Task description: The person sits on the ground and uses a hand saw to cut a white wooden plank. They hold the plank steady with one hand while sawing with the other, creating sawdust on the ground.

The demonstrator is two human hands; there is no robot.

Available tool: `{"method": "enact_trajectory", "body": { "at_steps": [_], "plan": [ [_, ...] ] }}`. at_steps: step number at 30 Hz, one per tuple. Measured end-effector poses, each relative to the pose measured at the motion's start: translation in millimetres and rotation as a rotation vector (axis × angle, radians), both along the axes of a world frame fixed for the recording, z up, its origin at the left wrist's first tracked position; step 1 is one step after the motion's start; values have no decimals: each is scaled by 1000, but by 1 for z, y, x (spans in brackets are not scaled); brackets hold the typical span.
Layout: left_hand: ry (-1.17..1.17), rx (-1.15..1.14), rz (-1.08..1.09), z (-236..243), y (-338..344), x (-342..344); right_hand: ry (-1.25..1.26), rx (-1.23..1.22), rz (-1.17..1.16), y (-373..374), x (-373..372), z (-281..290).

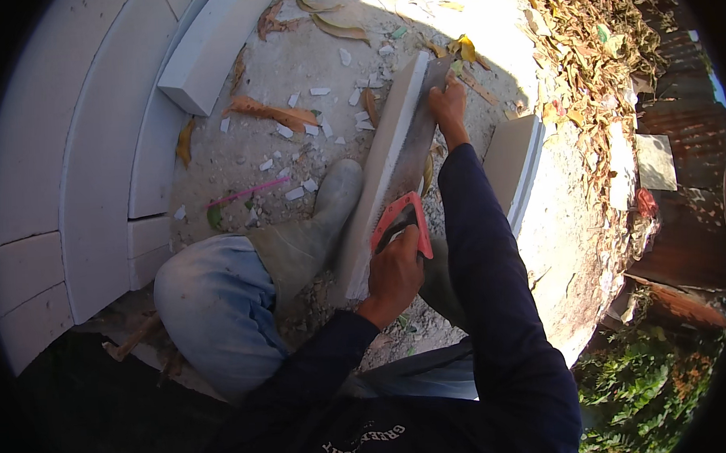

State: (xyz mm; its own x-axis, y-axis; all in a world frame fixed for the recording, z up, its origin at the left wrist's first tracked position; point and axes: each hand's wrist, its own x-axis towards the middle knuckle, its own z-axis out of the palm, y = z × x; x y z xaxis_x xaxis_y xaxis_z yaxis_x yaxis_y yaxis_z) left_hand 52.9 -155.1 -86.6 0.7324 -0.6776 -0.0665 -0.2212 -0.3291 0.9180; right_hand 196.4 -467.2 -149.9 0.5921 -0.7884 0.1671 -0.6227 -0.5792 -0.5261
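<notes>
My left hand (393, 275) is closed around the red and black handle of a hand saw (411, 155). The saw's long grey blade lies along a long white block (385, 148), with its toothed edge against the block's side. At the far tip of the blade, the fingers of my right hand (448, 105) are closed on the metal. The block slants away from me between my boots, and a grey-green boot (339, 191) stands close to its left side.
A stack of white blocks (101, 165) rises on the left, with one block (209, 51) jutting out. More white blocks (512, 159) lie to the right. White chips, dry leaves and a pink stick (248, 191) litter the ground. Rusty corrugated sheets (688, 164) stand far right.
</notes>
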Motion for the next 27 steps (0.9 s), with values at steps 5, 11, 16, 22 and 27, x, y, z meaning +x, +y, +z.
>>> {"method": "enact_trajectory", "body": {
  "at_steps": [5,11,16,22,27],
  "plan": [
    [102,-101,-53,-2,13,-41,2,-74,27,17,-31,-2],
    [187,-210,-1,-6,19,-51,65,-141,26,39,-42,41],
    [103,-265,73,-3,18,-33,139,-120,42,45,-20,41],
    [73,-270,59,-13,16,-17,181,-153,42,41,-12,21],
    [231,-77,-39,-7,30,-19,99,-186,22,46,-27,12]
  ]
}}
